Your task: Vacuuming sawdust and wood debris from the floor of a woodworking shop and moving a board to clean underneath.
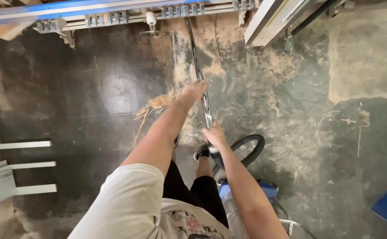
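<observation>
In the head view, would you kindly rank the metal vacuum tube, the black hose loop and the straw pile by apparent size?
1. Metal vacuum tube, longest.
2. Black hose loop.
3. Straw pile.
The last two look close; the hose lies nearer the camera, so their order is unsure.

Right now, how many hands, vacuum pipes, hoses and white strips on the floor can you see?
Hands: 2, the left hand and the right hand, both on the pipe
Metal vacuum pipe: 1
Black hose: 1
White strips at the left edge: 3
Total: 7

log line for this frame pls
left hand: grips metal wand high | right hand: grips wand low | black hose behind | sawdust on dark floor
</observation>
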